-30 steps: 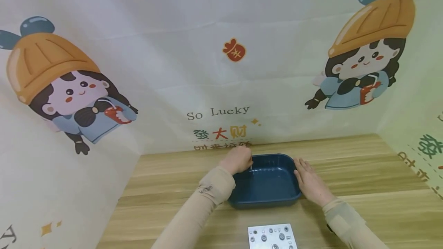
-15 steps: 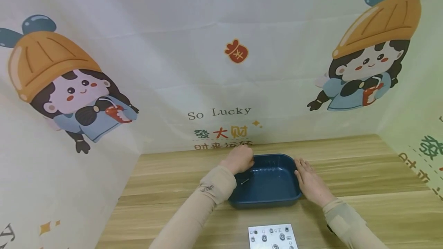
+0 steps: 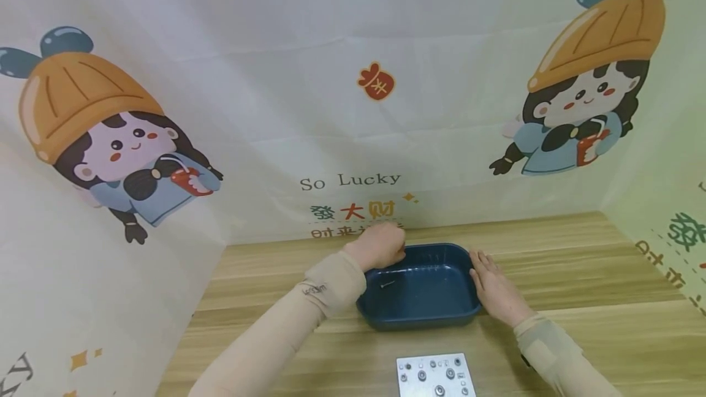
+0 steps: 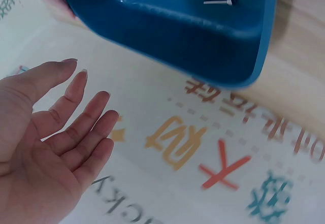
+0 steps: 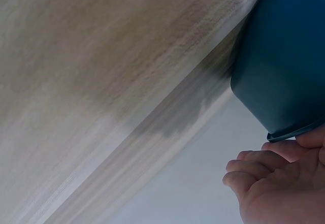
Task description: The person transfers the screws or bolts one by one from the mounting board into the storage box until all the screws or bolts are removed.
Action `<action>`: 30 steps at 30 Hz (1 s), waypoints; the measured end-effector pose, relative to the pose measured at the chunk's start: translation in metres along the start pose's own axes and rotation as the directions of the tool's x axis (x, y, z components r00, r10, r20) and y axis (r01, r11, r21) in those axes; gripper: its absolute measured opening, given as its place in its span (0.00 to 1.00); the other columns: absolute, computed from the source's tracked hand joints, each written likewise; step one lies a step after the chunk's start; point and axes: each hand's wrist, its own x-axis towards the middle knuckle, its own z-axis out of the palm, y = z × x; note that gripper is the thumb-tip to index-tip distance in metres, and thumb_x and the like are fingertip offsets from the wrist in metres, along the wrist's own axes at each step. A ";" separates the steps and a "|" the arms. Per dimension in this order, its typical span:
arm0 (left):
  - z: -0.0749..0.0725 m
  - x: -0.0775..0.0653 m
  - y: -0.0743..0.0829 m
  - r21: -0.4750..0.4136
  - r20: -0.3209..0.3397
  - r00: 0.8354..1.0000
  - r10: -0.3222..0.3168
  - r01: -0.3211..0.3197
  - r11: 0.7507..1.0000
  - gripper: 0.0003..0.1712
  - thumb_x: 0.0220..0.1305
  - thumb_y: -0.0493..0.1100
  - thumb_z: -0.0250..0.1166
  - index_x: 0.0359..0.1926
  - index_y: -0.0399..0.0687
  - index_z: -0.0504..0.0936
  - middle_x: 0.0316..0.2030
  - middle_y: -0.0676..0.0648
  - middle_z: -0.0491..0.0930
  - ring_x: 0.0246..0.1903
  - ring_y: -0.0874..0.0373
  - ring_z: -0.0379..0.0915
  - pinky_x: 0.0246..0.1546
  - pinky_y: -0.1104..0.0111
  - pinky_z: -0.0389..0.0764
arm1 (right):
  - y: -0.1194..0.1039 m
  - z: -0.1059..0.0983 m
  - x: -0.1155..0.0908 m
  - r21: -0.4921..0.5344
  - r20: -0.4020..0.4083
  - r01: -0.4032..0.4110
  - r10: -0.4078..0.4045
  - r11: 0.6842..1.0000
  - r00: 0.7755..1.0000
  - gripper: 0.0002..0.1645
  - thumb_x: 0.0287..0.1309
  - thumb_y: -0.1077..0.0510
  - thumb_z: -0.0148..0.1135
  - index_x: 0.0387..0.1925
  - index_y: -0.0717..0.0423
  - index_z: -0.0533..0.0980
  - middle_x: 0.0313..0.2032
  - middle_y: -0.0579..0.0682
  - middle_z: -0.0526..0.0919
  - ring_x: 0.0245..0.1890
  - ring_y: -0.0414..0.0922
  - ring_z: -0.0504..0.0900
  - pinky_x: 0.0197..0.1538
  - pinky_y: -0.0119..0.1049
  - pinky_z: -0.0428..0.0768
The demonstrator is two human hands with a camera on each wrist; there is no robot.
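A dark blue rectangular tray stands on the wood-grain table. Inside it, toward the left end, lies a small silver screw, also visible in the head view as a thin pale screw. My left hand is over the tray's far left corner. In the left wrist view that left hand has its fingers loosely bent, apart from the tray and holding nothing. My right hand rests against the tray's right side, fingers extended along the rim; the right wrist view shows its fingertips under the rim.
A silver-white plate bearing several round metal fittings lies in front of the tray, cut off by the lower edge. A printed cloth hangs close behind the table and along both sides.
The screw, earlier upright below my left fingers, has dropped and now lies on the tray floor. My left hand has let go and shifted slightly up. The right hand stays put.
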 end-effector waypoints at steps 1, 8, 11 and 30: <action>-0.005 -0.002 0.001 0.017 0.002 1.000 0.015 -0.015 1.000 0.12 0.65 0.45 0.65 0.26 0.47 0.84 0.28 0.50 0.82 0.29 0.58 0.77 0.33 0.67 0.81 | 0.000 0.000 0.000 -0.001 0.000 -0.001 0.001 1.000 1.000 0.29 0.74 0.61 0.42 0.68 0.78 0.57 0.67 0.78 0.59 0.68 0.73 0.56 0.69 0.65 0.59; -0.028 -0.015 0.024 0.034 0.014 0.992 0.129 -0.129 0.991 0.08 0.67 0.47 0.64 0.38 0.48 0.86 0.38 0.51 0.84 0.41 0.57 0.79 0.44 0.69 0.81 | 0.002 0.000 0.000 -0.005 -0.008 -0.001 0.001 1.000 1.000 0.29 0.74 0.62 0.43 0.67 0.79 0.58 0.66 0.79 0.59 0.68 0.74 0.57 0.68 0.65 0.60; -0.025 -0.023 0.041 0.005 0.010 0.985 0.175 -0.175 0.985 0.08 0.68 0.47 0.64 0.39 0.50 0.85 0.38 0.52 0.83 0.40 0.59 0.78 0.42 0.73 0.79 | 0.002 0.002 -0.001 -0.005 -0.004 -0.005 0.005 1.000 1.000 0.29 0.74 0.61 0.43 0.67 0.78 0.58 0.66 0.79 0.59 0.68 0.74 0.57 0.69 0.65 0.59; 0.050 -0.077 0.102 0.031 -0.016 0.973 0.228 -0.228 0.973 0.08 0.61 0.52 0.69 0.34 0.54 0.83 0.34 0.58 0.80 0.34 0.67 0.72 0.40 0.77 0.75 | 0.000 0.001 -0.001 0.006 -0.029 0.003 -0.003 1.000 1.000 0.28 0.74 0.62 0.43 0.67 0.79 0.58 0.66 0.78 0.60 0.68 0.72 0.58 0.69 0.64 0.60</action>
